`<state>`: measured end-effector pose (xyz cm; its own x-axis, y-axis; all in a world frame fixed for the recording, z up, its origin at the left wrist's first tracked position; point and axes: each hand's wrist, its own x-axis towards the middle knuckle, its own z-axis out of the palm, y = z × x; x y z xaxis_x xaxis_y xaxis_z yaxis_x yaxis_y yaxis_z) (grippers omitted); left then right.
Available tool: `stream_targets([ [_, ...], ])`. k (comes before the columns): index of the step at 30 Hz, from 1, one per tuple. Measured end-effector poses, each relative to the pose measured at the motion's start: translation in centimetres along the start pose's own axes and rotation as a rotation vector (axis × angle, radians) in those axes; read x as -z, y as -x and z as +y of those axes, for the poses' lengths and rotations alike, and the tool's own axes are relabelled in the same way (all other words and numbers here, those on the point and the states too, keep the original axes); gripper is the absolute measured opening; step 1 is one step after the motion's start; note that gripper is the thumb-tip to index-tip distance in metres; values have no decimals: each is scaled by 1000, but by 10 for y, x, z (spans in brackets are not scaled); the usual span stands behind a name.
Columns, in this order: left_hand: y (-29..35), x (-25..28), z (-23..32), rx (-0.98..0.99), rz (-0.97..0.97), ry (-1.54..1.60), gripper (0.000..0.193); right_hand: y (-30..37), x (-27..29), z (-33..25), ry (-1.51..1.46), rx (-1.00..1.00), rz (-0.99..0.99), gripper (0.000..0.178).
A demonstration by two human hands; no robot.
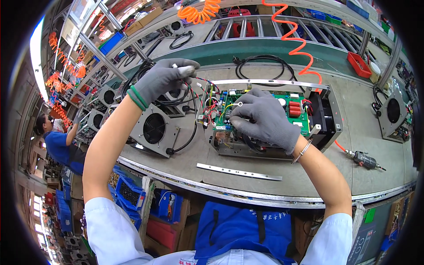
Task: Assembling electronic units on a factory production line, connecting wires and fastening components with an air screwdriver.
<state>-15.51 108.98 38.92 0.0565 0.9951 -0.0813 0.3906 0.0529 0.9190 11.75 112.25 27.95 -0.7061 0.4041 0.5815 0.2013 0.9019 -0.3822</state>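
Note:
My left hand (170, 77), in a grey glove with a green cuff, is raised at the left end of an opened metal device (260, 155). Its fingers are closed on thin coloured wires (192, 91), and a white connector (175, 66) shows at the fingers. My right hand (267, 117), also gloved, lies over the green circuit board (282, 94) inside the device. A yellow wire ending in a ring terminal (240, 104) sticks out between its bent fingers. The fingertips hide part of the board. Red components (295, 108) and a black fan (326, 114) sit to their right.
A drilled metal strip (238, 172) lies near the bench edge. To the right are a pneumatic screwdriver (365, 159) and another fan unit (393, 112). More fan units (154, 128) stand left. Orange coiled hose (300, 44) hangs overhead. A co-worker (62, 141) is far left.

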Motion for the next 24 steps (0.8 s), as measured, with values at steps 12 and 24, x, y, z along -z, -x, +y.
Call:
stream_targets([
  [12, 4, -17, -9, -552, 466, -1201, 23, -3, 0, -3, -16, 0, -14, 20],
  [24, -6, -40, 32, -412, 482, -1825, 16, -2, -2, -1, -7, 13, 14, 20],
])
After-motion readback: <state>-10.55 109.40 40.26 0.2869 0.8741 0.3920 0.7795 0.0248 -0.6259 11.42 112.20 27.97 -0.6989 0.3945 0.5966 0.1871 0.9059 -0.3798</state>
